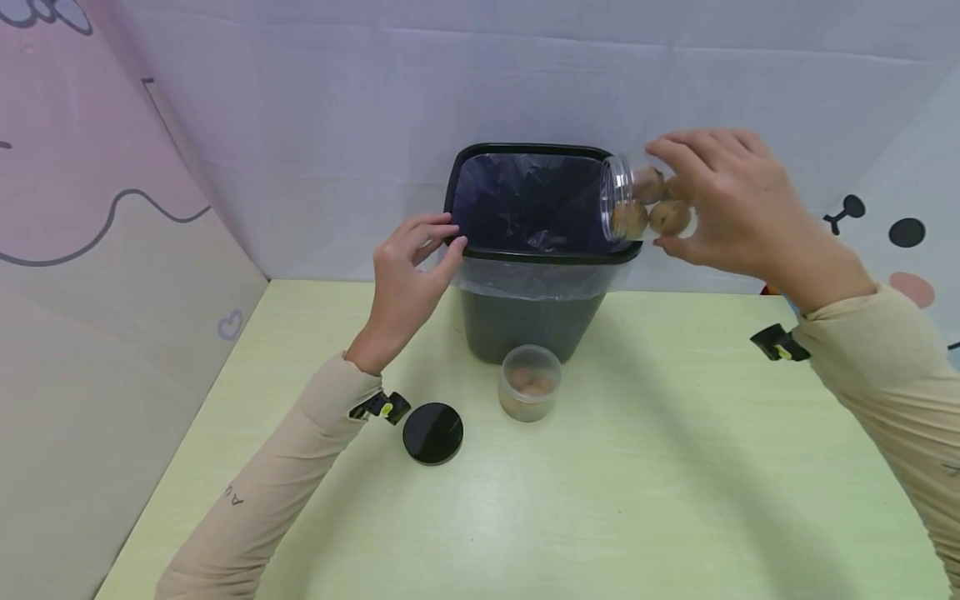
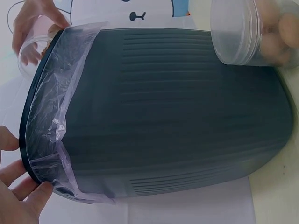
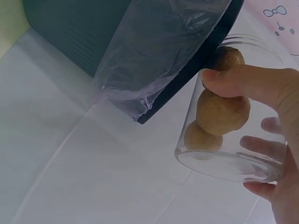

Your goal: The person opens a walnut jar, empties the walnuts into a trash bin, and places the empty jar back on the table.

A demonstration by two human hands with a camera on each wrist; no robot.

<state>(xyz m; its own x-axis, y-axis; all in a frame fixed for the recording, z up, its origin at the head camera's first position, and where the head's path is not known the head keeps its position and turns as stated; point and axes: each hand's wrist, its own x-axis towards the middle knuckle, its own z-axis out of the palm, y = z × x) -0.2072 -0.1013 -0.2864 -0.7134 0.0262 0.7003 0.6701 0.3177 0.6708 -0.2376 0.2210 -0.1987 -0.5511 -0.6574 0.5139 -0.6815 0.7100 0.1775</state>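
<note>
In the head view a dark trash can stands upright at the back, lined with a thin plastic bag folded over its rim. My left hand grips the rim at the near left corner, fingertips on the bag-covered edge. With my right hand I hold a clear jar tipped on its side, its mouth facing left over the can's right rim. Several round brown, walnut-like balls sit inside the jar. The right wrist view shows my thumb across the jar's side.
A second clear jar with several similar brown balls stands against the front of the can. A round black lid lies on the pale green table to its left. A white sheet hangs behind.
</note>
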